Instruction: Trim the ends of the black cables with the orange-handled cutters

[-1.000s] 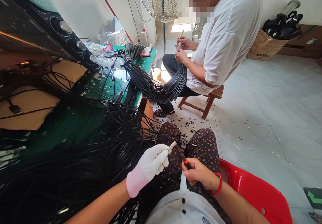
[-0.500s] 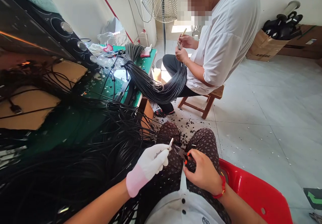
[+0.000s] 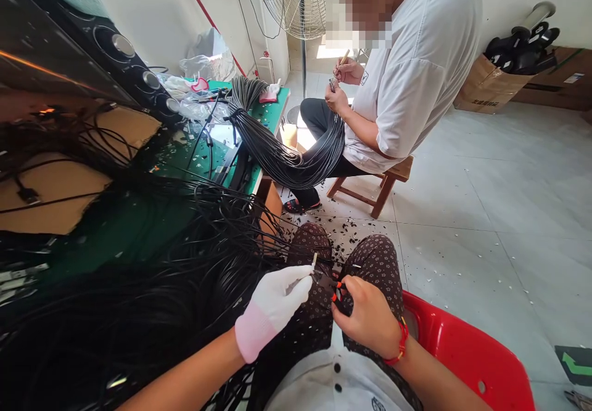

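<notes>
My left hand (image 3: 280, 297), in a white glove with a pink cuff, pinches a small cable end (image 3: 315, 259) whose pale tip sticks up past the fingers. Bare, with a red string bracelet at the wrist, my right hand (image 3: 370, 318) grips cutting pliers (image 3: 327, 280) by their black and orange handles. The plier jaws reach to the cable end, close by the gloved fingertips; whether they bite on it I cannot tell. A large heap of black cables (image 3: 222, 263) spreads beside and beneath my left arm.
A person in a white shirt (image 3: 416, 72) sits on a wooden stool (image 3: 393, 180), handling a thick cable bundle (image 3: 287, 158). Left is a green worktable (image 3: 171, 152). A fan (image 3: 303, 4), a carton of spools (image 3: 490, 84) and a red plastic seat (image 3: 476, 349) surround me. Scraps litter the floor.
The pliers have moved left, and their jaws are now at the cable end by my gloved fingers. The seated person's hands have shifted slightly.
</notes>
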Available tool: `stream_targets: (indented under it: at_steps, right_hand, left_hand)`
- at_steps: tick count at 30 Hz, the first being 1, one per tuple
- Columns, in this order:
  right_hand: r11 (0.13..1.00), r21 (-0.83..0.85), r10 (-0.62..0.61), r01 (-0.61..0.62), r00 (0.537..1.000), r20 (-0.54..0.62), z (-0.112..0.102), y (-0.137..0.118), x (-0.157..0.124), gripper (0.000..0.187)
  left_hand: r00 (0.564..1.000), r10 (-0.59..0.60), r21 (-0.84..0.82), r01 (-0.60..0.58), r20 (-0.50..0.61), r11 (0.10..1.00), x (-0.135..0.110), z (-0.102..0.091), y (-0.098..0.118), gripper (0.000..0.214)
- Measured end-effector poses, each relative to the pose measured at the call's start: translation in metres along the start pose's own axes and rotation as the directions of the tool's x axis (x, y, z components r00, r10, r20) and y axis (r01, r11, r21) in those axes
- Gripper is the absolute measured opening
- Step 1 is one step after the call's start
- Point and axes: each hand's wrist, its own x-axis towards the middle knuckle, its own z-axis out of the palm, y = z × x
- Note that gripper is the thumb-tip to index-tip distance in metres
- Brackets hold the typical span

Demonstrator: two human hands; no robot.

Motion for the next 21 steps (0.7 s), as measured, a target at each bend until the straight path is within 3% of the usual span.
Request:
stream_targets:
  at_steps: [13, 21]
  right_hand:
    - [1.0, 0.003, 0.026, -0.026, 1.0, -0.004, 0.0065, 0.0006, 0.0, 0.012]
    - [0.977, 0.205, 0.043, -0.065, 0.993, 0.109, 0.0, -0.0019, 0.001, 0.016]
  left_hand:
    - [0.991, 0.056, 0.134, -0.039, -0.12, 0.99, -0.0001, 0.0048, 0.0026, 0.029]
    - [0.991, 0.068, 0.164, -0.049, -0.112, 0.985, 0.0015, 0.0048, -0.0039, 0.029]
